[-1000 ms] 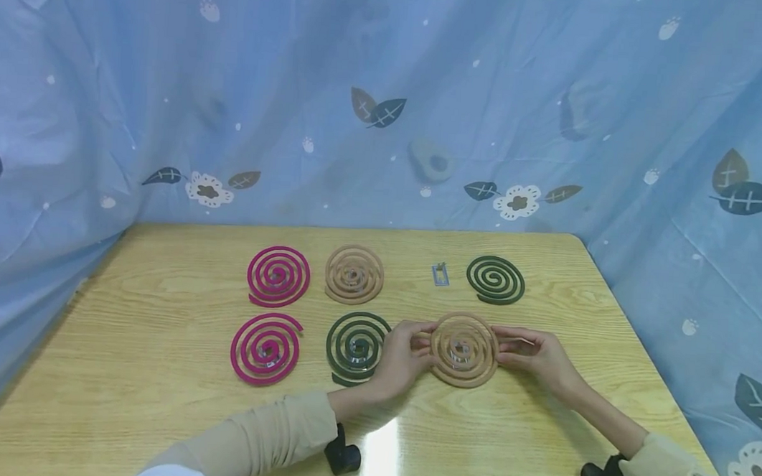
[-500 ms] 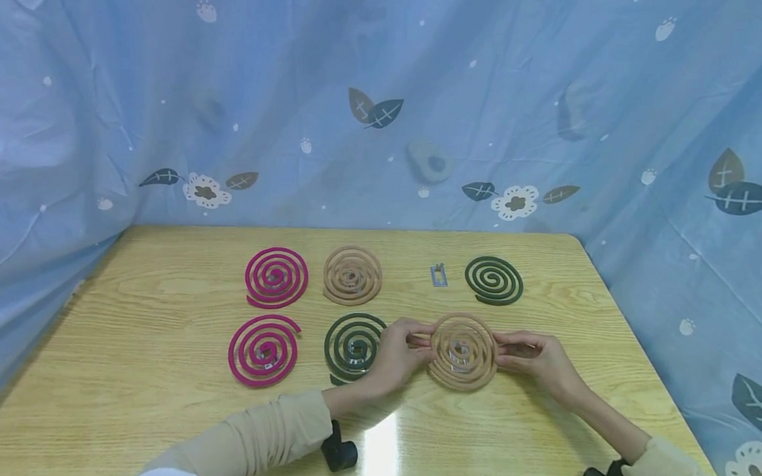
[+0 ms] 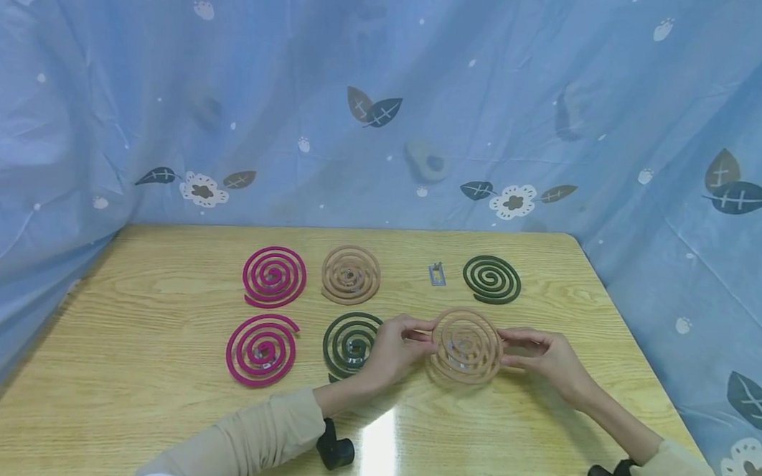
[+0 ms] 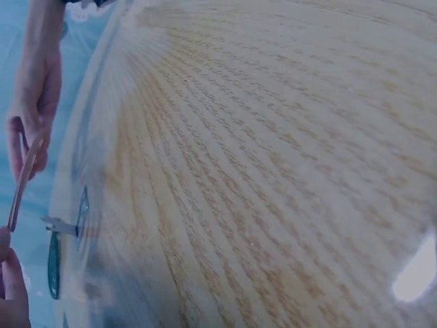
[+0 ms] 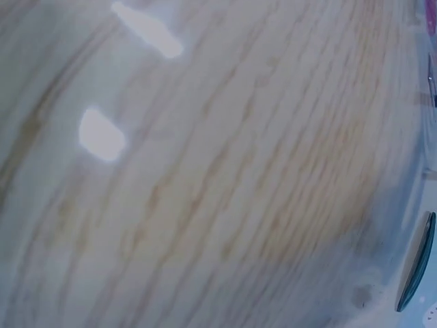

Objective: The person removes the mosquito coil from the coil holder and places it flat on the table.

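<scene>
A tan mosquito coil (image 3: pixel 468 345) is held level between both hands, a little above the table. My left hand (image 3: pixel 396 354) pinches its left edge, and my right hand (image 3: pixel 552 362) pinches the right edge. Through the coil's gaps a small metal stand (image 3: pixel 456 356) shows beneath. From the left wrist the coil (image 4: pixel 25 181) appears edge-on, with the fingers of each hand at its ends. Close beside my left hand, and partly covered by it, lies a dark green coil (image 3: pixel 348 335). Neither hand shows in the right wrist view.
Two magenta coils (image 3: pixel 275 276) lie at the left, one behind the other. Another tan coil (image 3: pixel 351 274) is at the back middle. A bare metal stand (image 3: pixel 437 274) and a second dark green coil (image 3: pixel 491 279) lie at the back right. Blue curtain (image 3: pixel 385 159) surrounds the table.
Both hands have raised the tan coil slightly and shifted it a little to the right, apart from the metal stand beneath. The other coils stay where they were.
</scene>
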### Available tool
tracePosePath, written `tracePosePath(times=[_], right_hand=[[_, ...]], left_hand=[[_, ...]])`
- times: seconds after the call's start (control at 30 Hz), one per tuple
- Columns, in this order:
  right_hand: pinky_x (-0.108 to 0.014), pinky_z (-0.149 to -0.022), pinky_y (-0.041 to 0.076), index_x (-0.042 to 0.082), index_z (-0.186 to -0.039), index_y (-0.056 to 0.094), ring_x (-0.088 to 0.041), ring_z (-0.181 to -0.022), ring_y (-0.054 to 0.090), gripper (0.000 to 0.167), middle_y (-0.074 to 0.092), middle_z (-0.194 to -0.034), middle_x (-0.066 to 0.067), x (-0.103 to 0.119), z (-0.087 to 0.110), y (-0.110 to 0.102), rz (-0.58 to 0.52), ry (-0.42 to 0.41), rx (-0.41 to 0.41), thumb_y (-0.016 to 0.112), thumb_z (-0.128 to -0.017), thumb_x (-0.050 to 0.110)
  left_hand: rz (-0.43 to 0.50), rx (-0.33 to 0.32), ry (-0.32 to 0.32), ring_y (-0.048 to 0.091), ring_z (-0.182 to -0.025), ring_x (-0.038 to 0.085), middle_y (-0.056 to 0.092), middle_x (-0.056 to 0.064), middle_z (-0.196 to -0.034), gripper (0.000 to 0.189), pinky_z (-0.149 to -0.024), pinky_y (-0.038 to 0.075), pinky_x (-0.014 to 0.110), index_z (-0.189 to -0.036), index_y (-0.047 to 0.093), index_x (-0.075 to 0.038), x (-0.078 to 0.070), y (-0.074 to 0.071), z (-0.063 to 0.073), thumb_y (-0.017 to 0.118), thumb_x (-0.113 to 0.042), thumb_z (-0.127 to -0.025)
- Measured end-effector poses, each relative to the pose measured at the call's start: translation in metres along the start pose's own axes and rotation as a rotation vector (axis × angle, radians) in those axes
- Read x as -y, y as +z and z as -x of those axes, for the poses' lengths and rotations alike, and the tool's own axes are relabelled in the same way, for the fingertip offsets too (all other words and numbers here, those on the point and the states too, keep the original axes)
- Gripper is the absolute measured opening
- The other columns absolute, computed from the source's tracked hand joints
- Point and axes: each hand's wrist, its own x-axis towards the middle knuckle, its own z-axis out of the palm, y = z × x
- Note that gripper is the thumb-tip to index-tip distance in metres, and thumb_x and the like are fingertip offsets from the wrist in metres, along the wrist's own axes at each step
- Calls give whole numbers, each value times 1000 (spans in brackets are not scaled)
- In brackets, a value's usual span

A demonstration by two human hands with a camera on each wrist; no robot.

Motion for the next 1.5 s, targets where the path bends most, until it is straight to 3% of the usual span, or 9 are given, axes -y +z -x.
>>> tracePosePath(times=[0.27, 0.5, 0.73, 1.13, 1.37, 1.5], right_hand=[[-22, -87, 54, -6, -120, 62, -1, -105, 61, 43, 64, -120, 4, 2, 6, -4, -3, -3, 13, 75, -79, 2], [-22, -85, 55, -12, -121, 58, -2, -103, 63, 47, 64, -117, 14, 3, 12, -8, 18, -25, 24, 75, -79, 0], [-20, -86, 54, -11, -120, 59, -2, -104, 62, 47, 65, -117, 12, 1, 19, -18, 31, -12, -3, 76, -78, 1], [-20, -85, 54, -11, -116, 62, -2, -101, 63, 40, 67, -111, 12, -2, 30, -35, 32, 10, -33, 74, -80, -2], [-20, -86, 53, -13, -122, 56, 0, -104, 61, 50, 62, -119, 15, -3, 36, -42, 68, 12, -21, 75, -78, -1], [-19, -85, 53, -13, -123, 55, 1, -104, 61, 51, 62, -117, 19, -4, 36, -47, 66, 26, -29, 75, -78, -2]], left_hand=[[19, 18, 1, 67, -87, 28, 63, 19, -107, 35, -73, 57, 19, -108, 67, 7, -3, 0, 0, 76, 7, -75], [45, 45, 34, 69, -86, 34, 68, 22, -102, 34, -72, 58, 19, -106, 68, 8, -4, 6, 0, 77, 6, -73], [-27, 42, 73, 70, -82, 28, 71, 19, -92, 30, -70, 56, 16, -100, 70, 8, -4, 18, -3, 80, 1, -72], [32, 35, 59, 69, -81, 33, 69, 22, -90, 28, -66, 56, 15, -98, 68, 11, -8, 40, -3, 78, 10, -71], [32, 52, 59, 69, -76, 15, 70, 15, -88, 34, -69, 57, 17, -103, 68, 7, -5, 51, -11, 80, 8, -70], [38, 61, 58, 69, -77, 17, 69, 17, -88, 35, -67, 56, 16, -102, 67, 10, -6, 57, -14, 79, 10, -70]])
